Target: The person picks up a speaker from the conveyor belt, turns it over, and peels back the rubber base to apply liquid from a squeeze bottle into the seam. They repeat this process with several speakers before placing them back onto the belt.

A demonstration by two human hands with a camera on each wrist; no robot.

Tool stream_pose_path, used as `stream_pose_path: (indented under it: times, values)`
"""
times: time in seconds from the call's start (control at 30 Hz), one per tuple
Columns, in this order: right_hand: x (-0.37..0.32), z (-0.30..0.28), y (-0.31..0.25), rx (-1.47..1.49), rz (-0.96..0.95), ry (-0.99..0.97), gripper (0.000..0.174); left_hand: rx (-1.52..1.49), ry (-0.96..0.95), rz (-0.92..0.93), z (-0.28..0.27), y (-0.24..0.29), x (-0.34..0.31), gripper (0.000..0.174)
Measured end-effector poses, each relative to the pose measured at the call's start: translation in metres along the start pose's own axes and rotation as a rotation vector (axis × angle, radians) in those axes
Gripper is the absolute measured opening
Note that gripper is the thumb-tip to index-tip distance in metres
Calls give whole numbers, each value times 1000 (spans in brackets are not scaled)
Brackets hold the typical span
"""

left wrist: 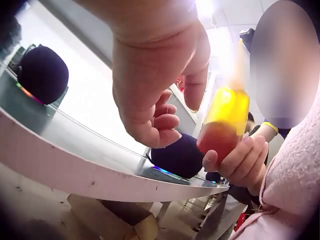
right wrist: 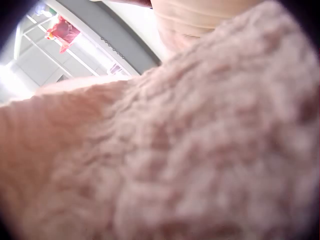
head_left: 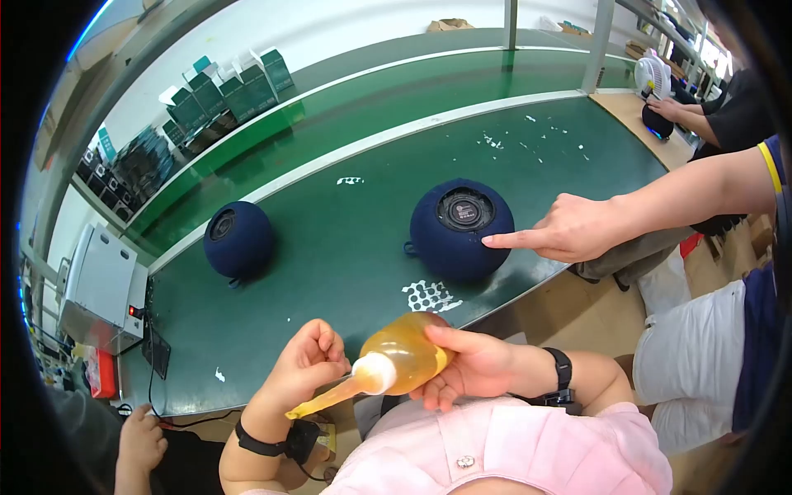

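My right hand [head_left: 474,363] grips a squeeze bottle [head_left: 404,351] of yellow liquid, with a white collar and a long yellowish nozzle tilted to the lower left. Beside the nozzle, my left hand [head_left: 309,363] is raised with loosely curled fingers and nothing visible in them. In the left wrist view the bottle [left wrist: 227,112] stands nozzle up, just past the left hand's thumb. On the green table [head_left: 346,247] sits a round navy speaker [head_left: 454,247], its dark round base plate facing up. Another person's hand [head_left: 573,229] points at it, index fingertip at the fabric. Pink cloth fills most of the right wrist view.
A second navy speaker [head_left: 239,247] lies further left on the table. At the left end stands a grey machine [head_left: 99,280]. Green boxes [head_left: 231,87] line the conveyor behind. Another person's hand [head_left: 142,441] is at lower left; someone at far right handles a dark speaker [head_left: 657,122].
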State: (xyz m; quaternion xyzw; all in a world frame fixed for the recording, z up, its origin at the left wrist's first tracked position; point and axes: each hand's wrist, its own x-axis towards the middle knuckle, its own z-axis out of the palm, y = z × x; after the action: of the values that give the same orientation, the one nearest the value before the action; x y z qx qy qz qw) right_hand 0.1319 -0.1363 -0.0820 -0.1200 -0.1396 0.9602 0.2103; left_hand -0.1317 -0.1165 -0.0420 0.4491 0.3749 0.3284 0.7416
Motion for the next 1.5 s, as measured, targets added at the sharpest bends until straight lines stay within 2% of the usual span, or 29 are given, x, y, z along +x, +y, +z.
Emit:
stream_pose_path:
  times: [0.33,0.43,0.5,0.57,0.67,0.7,0.77,0.8,0.87,0.97,1.03,1.1,1.5]
  values:
    - [1,-5,-10,-55,17,98,64,-39,-10,-7,6,-4,27,30]
    - [-5,-5,-12,-54,6,115,64,-62,13,26,8,-6,33,29]
    - [-9,-5,-11,-54,6,121,64,-42,43,145,2,-8,40,27]
    - [-13,-4,-10,-44,9,85,64,-34,32,152,5,2,45,27]
    - [-18,-4,-7,-27,-27,96,66,-43,-115,367,6,13,64,25]
    - [-19,-4,-5,-25,-33,97,66,-118,-143,392,16,26,72,24]
    - [-19,-3,-4,-1,-58,72,66,-270,-317,414,24,40,93,28]
    - [-20,-1,-3,-7,-64,70,66,-265,-324,417,32,46,101,28]
    - [-23,2,0,-3,-80,103,65,-428,-523,316,48,58,116,33]
    - [-29,0,4,-3,-135,124,63,-399,-579,263,68,65,133,37]
    - [-35,0,4,-9,-153,128,63,-386,-558,244,73,63,140,40]
    - [-37,-1,6,-2,-167,124,63,-306,-448,163,77,63,142,42]
    - [-38,-5,5,2,-185,127,62,-273,-416,152,65,62,124,47]
